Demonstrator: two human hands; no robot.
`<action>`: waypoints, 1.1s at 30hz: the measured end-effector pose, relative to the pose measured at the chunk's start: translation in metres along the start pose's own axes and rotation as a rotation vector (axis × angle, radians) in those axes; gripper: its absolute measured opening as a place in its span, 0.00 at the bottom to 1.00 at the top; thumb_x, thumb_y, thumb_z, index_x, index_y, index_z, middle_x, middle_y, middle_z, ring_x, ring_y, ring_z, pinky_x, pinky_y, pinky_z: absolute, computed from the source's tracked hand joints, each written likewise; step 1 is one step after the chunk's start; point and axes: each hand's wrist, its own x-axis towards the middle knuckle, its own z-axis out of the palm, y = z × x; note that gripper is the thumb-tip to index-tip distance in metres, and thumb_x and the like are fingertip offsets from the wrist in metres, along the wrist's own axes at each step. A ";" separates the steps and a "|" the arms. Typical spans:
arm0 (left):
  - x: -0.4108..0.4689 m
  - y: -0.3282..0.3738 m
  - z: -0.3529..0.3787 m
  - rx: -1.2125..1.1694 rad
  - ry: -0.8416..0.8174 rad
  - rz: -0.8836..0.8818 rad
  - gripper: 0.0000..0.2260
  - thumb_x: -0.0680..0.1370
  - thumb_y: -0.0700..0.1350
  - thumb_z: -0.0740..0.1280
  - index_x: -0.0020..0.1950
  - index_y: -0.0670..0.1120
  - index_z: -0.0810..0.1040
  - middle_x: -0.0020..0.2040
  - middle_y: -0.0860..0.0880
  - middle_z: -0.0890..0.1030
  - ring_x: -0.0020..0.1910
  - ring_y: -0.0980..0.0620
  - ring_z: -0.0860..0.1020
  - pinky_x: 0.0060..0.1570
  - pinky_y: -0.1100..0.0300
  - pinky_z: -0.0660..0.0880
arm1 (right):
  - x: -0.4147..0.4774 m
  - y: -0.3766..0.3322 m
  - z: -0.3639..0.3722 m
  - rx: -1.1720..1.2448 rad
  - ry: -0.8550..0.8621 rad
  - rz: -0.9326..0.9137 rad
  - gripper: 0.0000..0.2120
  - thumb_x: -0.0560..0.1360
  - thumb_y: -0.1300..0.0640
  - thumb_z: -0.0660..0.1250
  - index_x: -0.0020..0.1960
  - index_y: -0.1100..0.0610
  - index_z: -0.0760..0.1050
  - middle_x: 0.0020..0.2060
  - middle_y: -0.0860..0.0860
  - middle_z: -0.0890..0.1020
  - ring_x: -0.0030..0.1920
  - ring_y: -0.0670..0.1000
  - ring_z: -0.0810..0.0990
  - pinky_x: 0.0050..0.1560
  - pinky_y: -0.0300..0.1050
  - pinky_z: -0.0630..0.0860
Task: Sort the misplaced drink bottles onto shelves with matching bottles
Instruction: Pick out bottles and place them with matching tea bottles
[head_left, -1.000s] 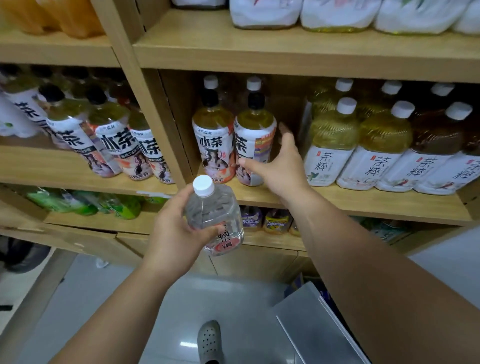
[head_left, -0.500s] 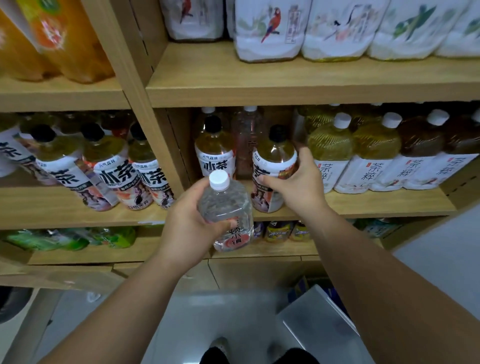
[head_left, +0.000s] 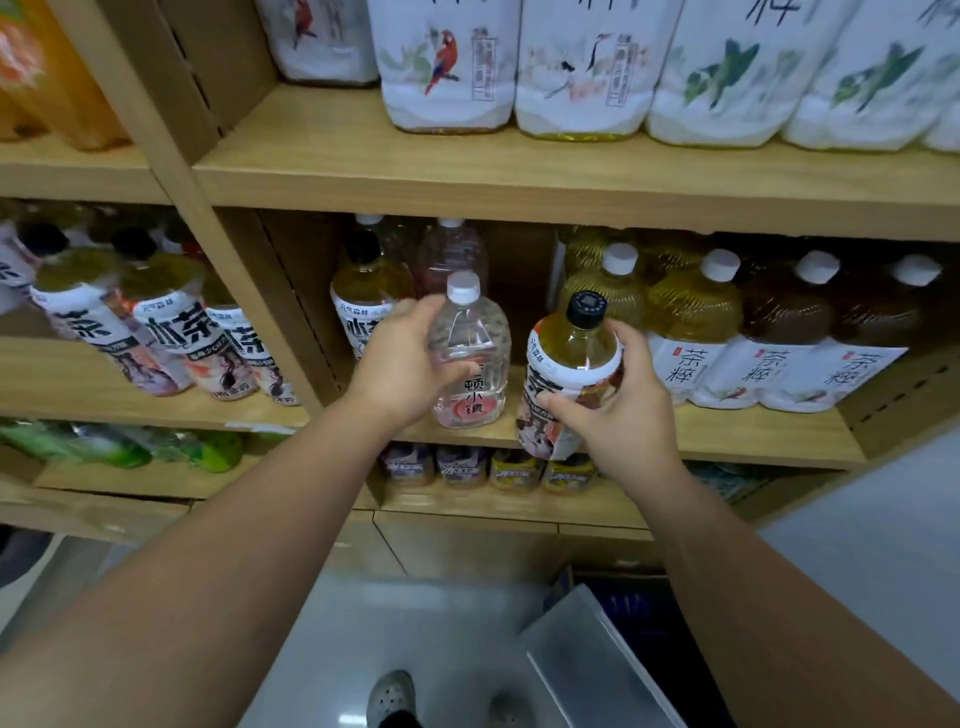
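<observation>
In the left bay, black-capped tea bottles (head_left: 166, 332) are stood in a row on the wooden shelving. A clear water bottle (head_left: 470, 353) with a white cap is gripped by the left hand (head_left: 402, 364), with fingers curled round its side, at the front of the middle shelf (head_left: 753, 436); whether its base is set down cannot be told. Behind it, a similar clear bottle (head_left: 449, 254) is seen at the back. Just beside it, a black-capped tea bottle (head_left: 571, 364) is grasped by the right hand (head_left: 608, 410) and held tilted ahead of the shelf edge. A swap is judged to be in hand: the water is being placed with its match while the tea is drawn out. Next, the water would need releasing upright and the tea carrying across to the left bay. To the right, white-capped tea bottles (head_left: 696, 322) are lined up. Below, a grey floor (head_left: 441, 623) and a grey box (head_left: 587, 660) are seen.
</observation>
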 end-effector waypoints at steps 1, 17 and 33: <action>0.000 0.003 0.000 0.060 0.028 0.005 0.37 0.71 0.50 0.80 0.76 0.48 0.70 0.64 0.46 0.76 0.55 0.44 0.81 0.61 0.47 0.78 | 0.000 0.001 0.000 0.005 -0.005 -0.003 0.45 0.66 0.51 0.83 0.76 0.43 0.63 0.62 0.38 0.77 0.62 0.38 0.76 0.64 0.39 0.75; 0.002 0.009 0.013 0.486 0.229 0.032 0.19 0.79 0.51 0.72 0.62 0.39 0.76 0.60 0.41 0.76 0.50 0.37 0.81 0.40 0.48 0.73 | 0.000 0.002 0.001 -0.022 -0.006 0.005 0.45 0.67 0.52 0.83 0.77 0.44 0.62 0.59 0.33 0.72 0.61 0.34 0.71 0.58 0.27 0.67; -0.003 -0.020 -0.015 0.112 0.347 -0.215 0.42 0.75 0.50 0.76 0.81 0.40 0.55 0.77 0.39 0.63 0.76 0.39 0.64 0.72 0.48 0.66 | 0.001 -0.011 0.031 -0.104 0.096 0.009 0.48 0.66 0.46 0.83 0.78 0.46 0.60 0.68 0.47 0.76 0.68 0.48 0.76 0.67 0.45 0.76</action>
